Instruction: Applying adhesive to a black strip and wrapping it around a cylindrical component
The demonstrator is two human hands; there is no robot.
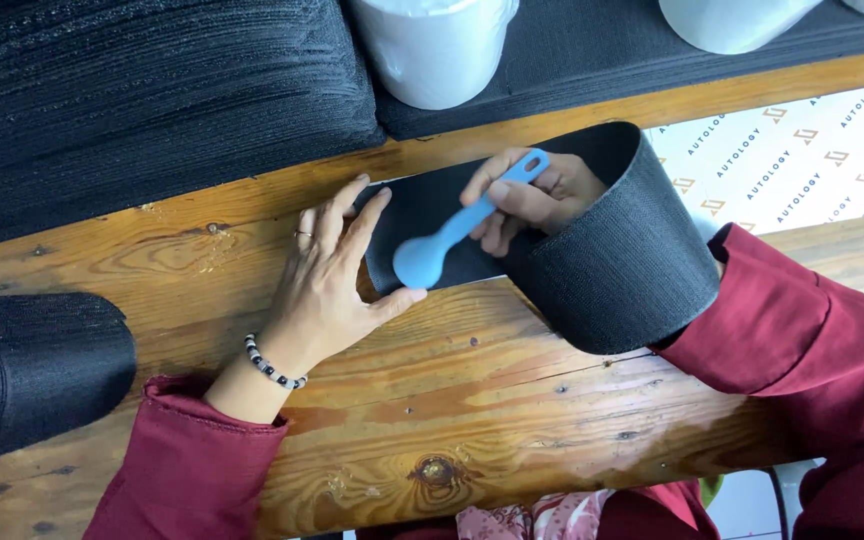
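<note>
Wooden bench [472, 400] — left hand [327, 285] flat on black strip [552, 230]; right hand [537, 195] clasps blue tool [452, 235]; black rolls [142, 100] behind.

A wide strip of black woven webbing [612, 250] lies on the plank wooden table [472, 400], one end flat near the table's middle, the rest arching up in a loop toward its right side. A blue plastic spoon-shaped tool [452, 235] rests on the flat end — rounded head down-left, handle slanting up-right.

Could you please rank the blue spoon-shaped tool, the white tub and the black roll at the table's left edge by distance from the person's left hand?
1. Blue spoon-shaped tool, just right of the left hand.
2. White tub, above.
3. Black roll, far left.
</note>
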